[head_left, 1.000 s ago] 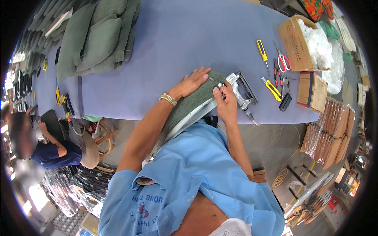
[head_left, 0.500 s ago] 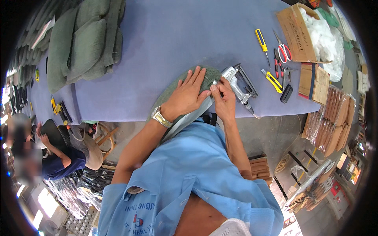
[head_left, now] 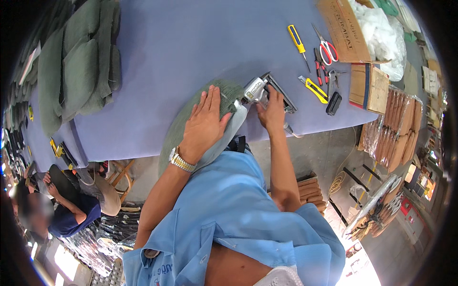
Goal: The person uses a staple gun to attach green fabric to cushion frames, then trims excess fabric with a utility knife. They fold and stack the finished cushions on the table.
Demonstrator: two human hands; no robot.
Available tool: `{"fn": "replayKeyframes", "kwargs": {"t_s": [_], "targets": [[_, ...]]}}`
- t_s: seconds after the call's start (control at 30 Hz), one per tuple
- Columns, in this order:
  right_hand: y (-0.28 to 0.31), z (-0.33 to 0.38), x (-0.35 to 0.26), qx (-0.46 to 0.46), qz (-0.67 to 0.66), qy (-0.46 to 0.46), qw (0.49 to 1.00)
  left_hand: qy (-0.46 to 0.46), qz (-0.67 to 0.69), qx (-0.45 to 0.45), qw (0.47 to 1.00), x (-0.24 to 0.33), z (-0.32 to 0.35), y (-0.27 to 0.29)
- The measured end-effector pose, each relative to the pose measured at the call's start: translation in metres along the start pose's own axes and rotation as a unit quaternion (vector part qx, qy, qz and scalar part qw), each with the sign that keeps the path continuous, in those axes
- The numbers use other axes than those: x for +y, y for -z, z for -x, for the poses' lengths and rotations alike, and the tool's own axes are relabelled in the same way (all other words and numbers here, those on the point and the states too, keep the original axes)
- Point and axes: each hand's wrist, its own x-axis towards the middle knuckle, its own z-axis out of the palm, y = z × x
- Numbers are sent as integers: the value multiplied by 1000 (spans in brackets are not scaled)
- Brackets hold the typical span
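A dark green fabric cushion (head_left: pixel 191 109) with a pale underside lies at the near table edge, against my blue shirt. My left hand (head_left: pixel 205 121) rests flat on top of it, fingers stretched out. Right beside the cushion's far right end is a silver pneumatic staple gun (head_left: pixel 255 89) with a black magazine, its nose close to the fabric. My right hand (head_left: pixel 272 112) is around the staple gun's handle, which it mostly hides; the thumb is on the near side and the fingers reach toward the magazine.
On the blue table (head_left: pixel 191 38) lie a yellow screwdriver (head_left: pixel 296 39), red-handled scissors (head_left: pixel 328 51), pliers (head_left: pixel 320 66), a yellow utility knife (head_left: pixel 315 90) and a black block (head_left: pixel 334 104). A cardboard box (head_left: pixel 346 33) stands far right, stacked green cushions (head_left: pixel 81 66) far left. Another person (head_left: pixel 76 209) sits left.
My right hand has let go of the cushion's edge and moved onto the staple gun. My left hand stays flat on the cushion. The whole view has shifted somewhat.
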Motion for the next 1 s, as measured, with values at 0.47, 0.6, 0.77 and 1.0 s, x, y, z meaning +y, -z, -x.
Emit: {"fn": "replayKeyframes", "kwargs": {"t_s": [0.47,0.6,0.77,1.0], "targets": [[122,28,-54,-110,-406,-34,906,19,-49,-17,998,5,1,-3],[124,54,-66,-131,-408,90,899,22,-36,-14,999,5,0,-1],[102,57,-64,-145,-379,130,905,26,-16,-33,999,7,-1,4],[97,55,-67,-159,-367,139,906,30,-7,-53,998,5,-1,9]]}}
